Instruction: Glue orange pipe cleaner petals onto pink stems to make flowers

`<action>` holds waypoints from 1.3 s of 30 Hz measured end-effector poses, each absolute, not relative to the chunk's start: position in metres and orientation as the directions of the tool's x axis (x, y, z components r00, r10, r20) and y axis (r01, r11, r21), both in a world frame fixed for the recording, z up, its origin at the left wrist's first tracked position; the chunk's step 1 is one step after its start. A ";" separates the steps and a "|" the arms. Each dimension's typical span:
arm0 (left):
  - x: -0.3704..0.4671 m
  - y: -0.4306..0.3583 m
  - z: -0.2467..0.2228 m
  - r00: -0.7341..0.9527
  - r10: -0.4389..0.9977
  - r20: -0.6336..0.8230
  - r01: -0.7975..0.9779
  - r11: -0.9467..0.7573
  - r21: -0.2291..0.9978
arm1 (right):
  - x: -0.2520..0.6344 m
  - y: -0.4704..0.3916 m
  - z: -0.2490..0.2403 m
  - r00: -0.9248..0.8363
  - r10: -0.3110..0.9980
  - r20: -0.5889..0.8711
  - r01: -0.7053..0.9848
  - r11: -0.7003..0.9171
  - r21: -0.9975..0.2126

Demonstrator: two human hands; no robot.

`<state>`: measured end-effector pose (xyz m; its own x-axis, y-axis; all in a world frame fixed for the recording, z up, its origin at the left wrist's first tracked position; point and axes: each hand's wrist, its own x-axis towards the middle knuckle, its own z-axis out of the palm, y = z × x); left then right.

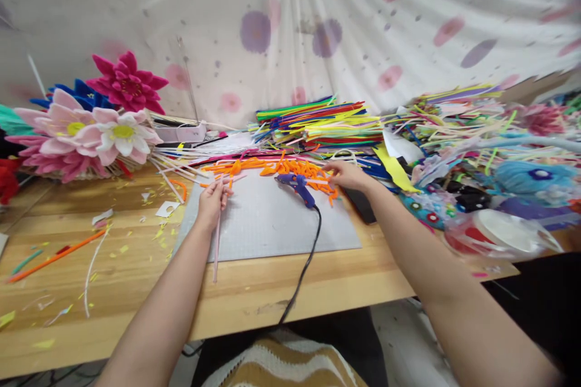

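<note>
Two bare hands over the grey board (267, 236): the left hand (211, 202) pinches a thin pale-pink stem (216, 248) that runs down past the near edge, while the right hand (347, 174) is in at the far right, fingers curled by the tail of the blue glue gun (299, 186), and whether they grip anything I can't tell. Looks like a picking-and-readying step beside those heaped orange pieces (295, 166), and the next move seems to call for a steady left pinch, well clear of that nozzle.
</note>
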<state>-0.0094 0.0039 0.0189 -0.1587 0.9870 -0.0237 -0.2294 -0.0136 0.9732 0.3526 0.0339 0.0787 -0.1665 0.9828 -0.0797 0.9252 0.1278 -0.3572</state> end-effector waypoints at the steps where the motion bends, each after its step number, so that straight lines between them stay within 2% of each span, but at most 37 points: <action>1: -0.010 0.005 0.019 -0.158 0.987 -0.027 -0.239 -0.011 0.971 | 0.345 0.027 0.074 -0.279 0.947 -0.161 0.869 0.178 -0.462; 2: -0.010 0.005 0.019 -0.155 0.988 -0.028 -0.245 -0.011 0.969 | 0.336 0.020 0.069 -0.359 0.913 -0.193 0.805 0.198 -0.560; 4: -0.011 0.006 0.017 -0.148 0.989 -0.020 -0.244 -0.017 0.970 | 0.320 0.009 0.059 -0.396 0.902 -0.175 0.728 0.192 -0.659; 8: -0.012 0.006 0.012 -0.152 0.988 0.001 -0.228 -0.036 0.973 | 0.302 0.002 0.048 -0.370 0.916 -0.156 0.694 0.161 -0.702; 12: -0.013 0.006 0.011 -0.182 0.983 -0.008 -0.238 -0.036 0.971 | 0.321 0.006 0.048 -0.353 0.921 -0.164 0.632 0.105 -0.768; 14: -0.012 0.006 0.012 -0.192 0.981 -0.015 -0.230 -0.030 0.973 | 0.338 0.007 0.050 -0.227 0.965 -0.132 0.620 0.039 -0.784; 16: -0.010 0.007 0.013 -0.209 0.978 -0.018 -0.217 -0.029 0.976 | 0.351 0.007 0.052 -0.004 0.995 -0.098 0.702 -0.067 -0.709; 18: -0.007 0.007 0.013 -0.225 0.974 -0.005 -0.190 -0.039 0.981 | 0.355 0.006 0.053 0.138 0.987 -0.087 0.803 -0.163 -0.573; 22: 0.002 0.006 0.009 -0.219 0.973 0.076 -0.039 -0.086 0.995 | 0.345 0.002 0.049 0.134 0.982 -0.135 0.922 -0.173 -0.347; 25: 0.006 0.005 0.003 -0.176 0.975 0.137 0.094 -0.121 0.988 | 0.338 -0.002 0.044 0.148 0.984 -0.101 0.930 -0.173 -0.323; 29: 0.003 0.008 -0.006 -0.123 0.963 0.238 0.274 -0.198 0.941 | 0.346 -0.010 0.042 0.192 0.980 -0.055 0.848 -0.194 -0.493; 33: 0.000 0.007 -0.008 -0.123 0.888 0.443 0.482 -0.337 0.809 | 0.359 -0.028 0.046 0.170 0.972 -0.161 0.616 -0.232 -0.753; 36: 0.001 0.002 -0.002 -0.177 0.818 0.547 0.546 -0.381 0.746 | 0.364 -0.044 0.049 0.065 0.973 -0.223 0.407 -0.230 -0.884; 39: 0.004 -0.005 0.009 -0.242 0.765 0.597 0.564 -0.390 0.728 | 0.358 -0.057 0.053 -0.102 0.972 -0.211 0.260 -0.179 -0.949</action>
